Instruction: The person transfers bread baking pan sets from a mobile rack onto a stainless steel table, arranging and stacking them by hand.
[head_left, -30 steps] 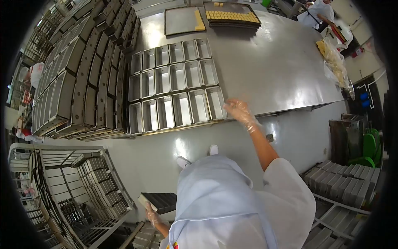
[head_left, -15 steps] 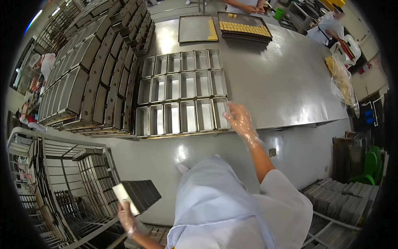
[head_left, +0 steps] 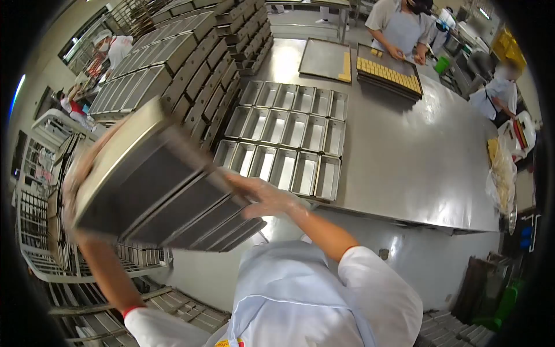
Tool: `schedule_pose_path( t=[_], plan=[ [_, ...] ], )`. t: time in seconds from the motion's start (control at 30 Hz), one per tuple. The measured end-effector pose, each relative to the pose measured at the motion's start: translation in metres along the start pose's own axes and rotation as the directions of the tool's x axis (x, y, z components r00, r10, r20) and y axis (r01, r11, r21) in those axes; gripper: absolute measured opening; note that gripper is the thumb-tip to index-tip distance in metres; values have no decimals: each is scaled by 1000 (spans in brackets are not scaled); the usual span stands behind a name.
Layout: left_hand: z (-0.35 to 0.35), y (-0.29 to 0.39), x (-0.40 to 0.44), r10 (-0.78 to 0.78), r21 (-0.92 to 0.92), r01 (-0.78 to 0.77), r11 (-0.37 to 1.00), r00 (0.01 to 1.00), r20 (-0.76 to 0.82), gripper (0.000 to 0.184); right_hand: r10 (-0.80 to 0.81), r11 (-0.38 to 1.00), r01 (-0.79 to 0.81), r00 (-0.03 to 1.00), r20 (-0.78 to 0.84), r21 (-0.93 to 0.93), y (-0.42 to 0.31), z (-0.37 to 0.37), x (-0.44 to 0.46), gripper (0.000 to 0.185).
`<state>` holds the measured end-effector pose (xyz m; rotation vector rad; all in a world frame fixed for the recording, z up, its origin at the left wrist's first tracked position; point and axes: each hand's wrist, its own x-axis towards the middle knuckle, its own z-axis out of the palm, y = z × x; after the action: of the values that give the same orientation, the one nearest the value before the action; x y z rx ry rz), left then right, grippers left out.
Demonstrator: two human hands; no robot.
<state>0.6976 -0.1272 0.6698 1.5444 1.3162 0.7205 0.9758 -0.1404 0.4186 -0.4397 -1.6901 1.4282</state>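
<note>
A strapped set of metal loaf pans (head_left: 156, 199) is raised and tilted in front of me, its dark undersides towards my view. My left hand (head_left: 74, 182), in a clear plastic glove, grips the set's left end and is blurred by motion. On the far right side of the set, my gloved right hand (head_left: 263, 195) has its fingers against the edge; the fingertips are partly hidden. Beyond it, several empty loaf pans (head_left: 296, 128) lie in three rows on the steel table (head_left: 399, 168).
Tall stacks of loaf pans (head_left: 199, 87) stand at the left. At the table's back are a flat tray (head_left: 321, 56) and stacked trays of yellow pieces (head_left: 388, 72), where a person (head_left: 402, 29) works. A wire rack (head_left: 40, 220) is at left. A plastic bag (head_left: 502, 179) lies at right.
The set of loaf pans has come up from low at the left to in front of me. My right hand has moved from the table pans onto it. My view has turned left.
</note>
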Motion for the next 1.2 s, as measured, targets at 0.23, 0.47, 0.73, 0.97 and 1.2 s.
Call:
schedule_pose_path(
  t=[0.23,0.47,0.73,0.97,1.2],
  plan=[
    [79,-4,140,193,-440,-58,896,944,268,84,262,947,-313,609,-749,77,102,-14,-88,95],
    [77,-192,135,1,-382,104,918,964,265,56,313,883,-437,277,-909,170,86,-57,-70,92],
    [115,-448,137,-318,-566,185,803,937,-145,59,478,782,-522,154,-865,340,103,-118,83,104],
    [112,-430,156,-179,-308,160,938,983,-36,63,465,663,-651,-31,-885,371,204,-176,119,112],
    [91,-404,160,-38,-328,-7,945,991,-131,59,500,618,-689,-26,-865,378,211,-160,128,112]
  ],
)
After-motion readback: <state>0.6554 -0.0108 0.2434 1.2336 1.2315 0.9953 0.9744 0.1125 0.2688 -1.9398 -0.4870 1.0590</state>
